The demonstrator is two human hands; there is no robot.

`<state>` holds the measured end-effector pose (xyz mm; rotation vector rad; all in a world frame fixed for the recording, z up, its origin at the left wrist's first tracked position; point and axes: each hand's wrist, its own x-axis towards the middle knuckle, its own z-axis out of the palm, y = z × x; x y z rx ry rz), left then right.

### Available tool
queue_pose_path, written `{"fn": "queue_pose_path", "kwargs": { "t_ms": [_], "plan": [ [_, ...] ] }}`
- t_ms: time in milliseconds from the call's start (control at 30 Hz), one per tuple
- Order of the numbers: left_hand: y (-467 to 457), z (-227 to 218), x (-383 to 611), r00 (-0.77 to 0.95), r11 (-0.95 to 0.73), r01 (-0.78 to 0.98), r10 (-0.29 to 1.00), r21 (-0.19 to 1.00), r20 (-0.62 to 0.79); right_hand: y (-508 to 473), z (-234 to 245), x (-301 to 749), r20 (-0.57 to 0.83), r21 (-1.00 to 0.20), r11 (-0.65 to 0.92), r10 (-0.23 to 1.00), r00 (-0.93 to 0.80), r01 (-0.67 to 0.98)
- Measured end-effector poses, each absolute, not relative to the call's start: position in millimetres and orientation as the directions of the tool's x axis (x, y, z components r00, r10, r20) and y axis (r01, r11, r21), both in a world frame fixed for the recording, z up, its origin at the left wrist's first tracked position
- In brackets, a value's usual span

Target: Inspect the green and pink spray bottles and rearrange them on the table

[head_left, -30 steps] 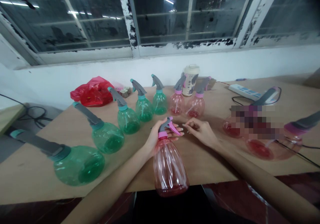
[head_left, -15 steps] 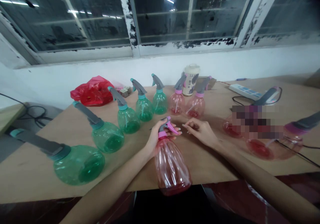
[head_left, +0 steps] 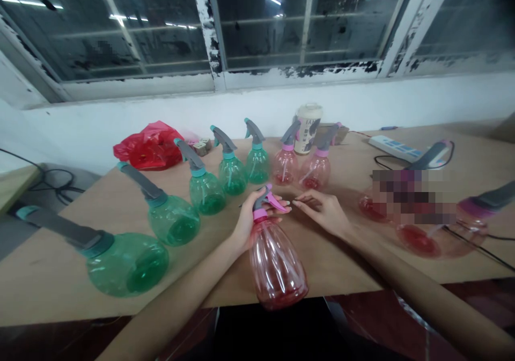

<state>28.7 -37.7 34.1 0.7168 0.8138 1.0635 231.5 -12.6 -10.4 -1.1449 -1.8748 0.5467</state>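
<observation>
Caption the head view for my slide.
Left hand grips a pink spray bottle at its neck, right hand open beside it.

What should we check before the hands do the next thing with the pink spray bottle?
1. Left hand grips the pink spray bottle by its neck: ok.
2. Right hand empty, beside the trigger: ok.
3. Bottle resting on the table: not ok, its bottom hangs past the near edge.
4. Pink cap tight: cannot tell.
5. Green bottles clear of both arms: ok.
</observation>
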Motion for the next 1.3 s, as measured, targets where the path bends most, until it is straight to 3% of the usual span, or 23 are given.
{"fn": "queue_pose_path", "kwargs": {
  "t_ms": [367,867,1100,1300],
  "plan": [
    [-39.1,34.3,29.4,0.324,0.37,-0.456,0.916,0.81,-0.236,-13.8,-16.3,221.9,0.401,-0.452,0.701,0.712,-0.576,0.552],
    [-39.3,33.2,30.2,0.315,0.357,-0.443,0.921,0.823,-0.23,-13.3,-13.5,223.8,0.38,-0.421,0.734,0.676,-0.631,0.533],
    [-51.2,47.7,32.8,0.226,0.24,-0.403,0.961,0.883,-0.158,-13.6,-13.8,222.8,0.358,-0.481,0.681,0.728,-0.585,0.553],
    [-41.5,55.0,29.0,0.11,0.115,-0.399,0.991,0.91,-0.077,-37.9,7.3,230.1,0.279,-0.691,0.492,0.857,-0.432,0.529]
  ]
}}
